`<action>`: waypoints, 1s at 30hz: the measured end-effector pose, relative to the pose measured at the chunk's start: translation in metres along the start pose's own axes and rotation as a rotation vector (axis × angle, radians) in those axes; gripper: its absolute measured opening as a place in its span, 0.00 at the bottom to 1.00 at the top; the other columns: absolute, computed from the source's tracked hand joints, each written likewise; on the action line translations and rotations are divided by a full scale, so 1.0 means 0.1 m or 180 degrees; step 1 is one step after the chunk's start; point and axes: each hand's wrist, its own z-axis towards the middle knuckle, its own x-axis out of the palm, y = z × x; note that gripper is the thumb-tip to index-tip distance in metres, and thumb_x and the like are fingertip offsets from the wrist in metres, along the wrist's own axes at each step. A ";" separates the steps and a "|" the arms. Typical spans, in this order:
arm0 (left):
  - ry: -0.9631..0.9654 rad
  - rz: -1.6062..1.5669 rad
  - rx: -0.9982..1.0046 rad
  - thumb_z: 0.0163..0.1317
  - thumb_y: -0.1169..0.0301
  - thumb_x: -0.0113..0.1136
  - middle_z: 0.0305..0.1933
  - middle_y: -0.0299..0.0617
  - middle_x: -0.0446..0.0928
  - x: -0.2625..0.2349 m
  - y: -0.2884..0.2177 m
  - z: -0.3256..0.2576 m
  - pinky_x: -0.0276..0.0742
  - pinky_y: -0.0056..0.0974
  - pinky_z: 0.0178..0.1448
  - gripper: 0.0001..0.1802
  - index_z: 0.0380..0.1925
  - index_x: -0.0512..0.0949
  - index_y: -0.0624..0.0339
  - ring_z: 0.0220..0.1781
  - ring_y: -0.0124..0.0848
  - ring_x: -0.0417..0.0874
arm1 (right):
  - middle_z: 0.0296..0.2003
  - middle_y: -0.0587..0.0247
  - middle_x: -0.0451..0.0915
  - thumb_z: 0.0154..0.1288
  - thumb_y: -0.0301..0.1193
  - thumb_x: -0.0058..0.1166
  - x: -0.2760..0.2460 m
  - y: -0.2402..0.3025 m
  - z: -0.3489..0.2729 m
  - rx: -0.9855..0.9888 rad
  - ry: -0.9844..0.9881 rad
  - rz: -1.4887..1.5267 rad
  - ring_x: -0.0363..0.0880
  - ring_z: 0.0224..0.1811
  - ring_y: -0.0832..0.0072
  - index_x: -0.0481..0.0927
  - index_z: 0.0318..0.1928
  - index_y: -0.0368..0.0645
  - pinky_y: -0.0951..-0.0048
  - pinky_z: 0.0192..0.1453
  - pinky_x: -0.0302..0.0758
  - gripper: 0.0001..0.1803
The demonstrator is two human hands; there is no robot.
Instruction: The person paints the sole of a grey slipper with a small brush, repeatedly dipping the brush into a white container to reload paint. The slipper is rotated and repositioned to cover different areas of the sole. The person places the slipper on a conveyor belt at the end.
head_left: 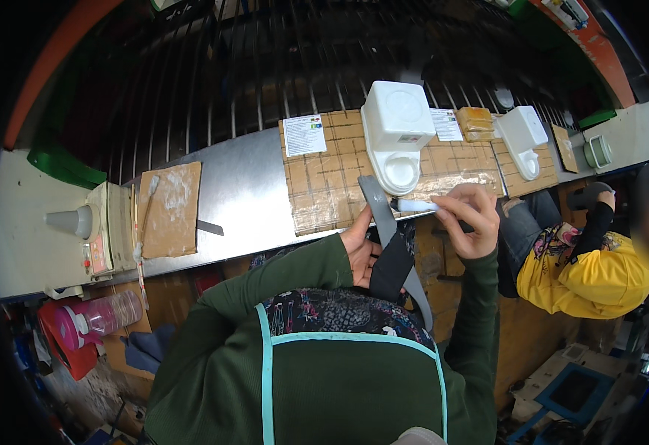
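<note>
My left hand [358, 247] is closed around a black and grey strap-like piece [392, 259]. One grey end of it points up toward the bench, and a long grey strip curves down to my lap. In my right hand [473, 220], a small brush [416, 205] with a pale handle is pinched between thumb and fingers. Its dark tip is at the edge of the grey strip; whether they touch I cannot tell. Just beyond, a white plastic glue pot [401, 111] with a small round cup in front stands on taped cardboard [324, 191].
A metal bench [246, 178] runs along the front of dark bars. To the left lie a smeared cardboard piece [172, 211] and a pink-lidded bottle [113, 312]. At right, a second white pot [523, 133] stands by a yellowish block [476, 123]; a person in yellow [588, 267] sits nearby.
</note>
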 end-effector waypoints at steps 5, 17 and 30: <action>0.0040 0.0024 0.0087 0.46 0.17 0.32 0.62 0.61 0.67 0.01 0.01 -0.02 0.75 0.54 0.58 0.68 0.65 0.54 0.75 0.60 0.50 0.75 | 0.33 0.71 0.77 0.49 0.27 0.66 0.04 0.02 0.14 -0.0203 0.0061 -0.0259 0.69 0.30 0.78 0.87 0.40 0.51 0.71 0.41 0.54 0.13; 0.0251 0.0059 0.0112 0.44 0.17 0.33 0.62 0.61 0.67 -0.04 0.04 0.00 0.71 0.54 0.63 0.68 0.66 0.55 0.71 0.61 0.53 0.73 | 0.35 0.70 0.77 0.48 0.30 0.67 -0.08 0.02 0.14 -0.0425 0.0368 -0.0080 0.68 0.26 0.80 0.87 0.39 0.54 0.71 0.41 0.53 0.14; 0.0324 0.0067 0.0238 0.44 0.18 0.34 0.63 0.62 0.66 -0.09 0.06 0.01 0.71 0.55 0.63 0.67 0.66 0.53 0.71 0.61 0.52 0.73 | 0.35 0.71 0.77 0.50 0.31 0.67 -0.05 0.07 0.15 -0.0317 0.0383 -0.0154 0.67 0.25 0.80 0.87 0.39 0.53 0.70 0.41 0.52 0.12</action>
